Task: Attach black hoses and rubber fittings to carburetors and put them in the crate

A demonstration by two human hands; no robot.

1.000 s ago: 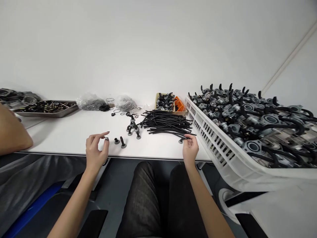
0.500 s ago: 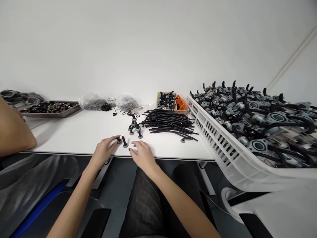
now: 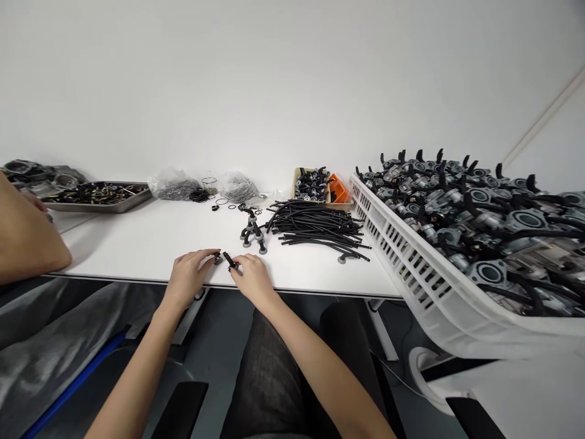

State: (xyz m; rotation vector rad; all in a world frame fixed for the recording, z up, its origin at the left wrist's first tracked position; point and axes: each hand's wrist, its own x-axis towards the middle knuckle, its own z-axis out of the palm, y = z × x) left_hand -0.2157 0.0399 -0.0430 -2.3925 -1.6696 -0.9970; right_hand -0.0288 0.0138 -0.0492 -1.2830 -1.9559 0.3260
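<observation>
At the front edge of the white table, my left hand [image 3: 188, 275] pinches a small black-and-grey fitting [image 3: 218, 259] between thumb and fingertips. Close beside it, my right hand [image 3: 252, 277] has its thumb and fingers closed on a black tube fitting [image 3: 229, 260], which leans to the left; its lower end is partly hidden by the fingertips. A little farther back stands a cluster of similar black fittings with grey round bases [image 3: 249, 234]. One more grey-based fitting [image 3: 342, 259] lies by the ends of the black hoses.
Black hoses [image 3: 315, 224] are heaped behind my right hand. A white crate [image 3: 411, 274] full of metal housings stands at right. Farther back are a bin of fittings [image 3: 311, 184], plastic bags [image 3: 170, 185] and loose rings. Another person's arm [image 3: 31, 238] rests near a metal tray [image 3: 119, 204].
My right hand has moved left and closed on the black tube fitting, which stood free between the hands and now leans. My left hand stays at its small fitting.
</observation>
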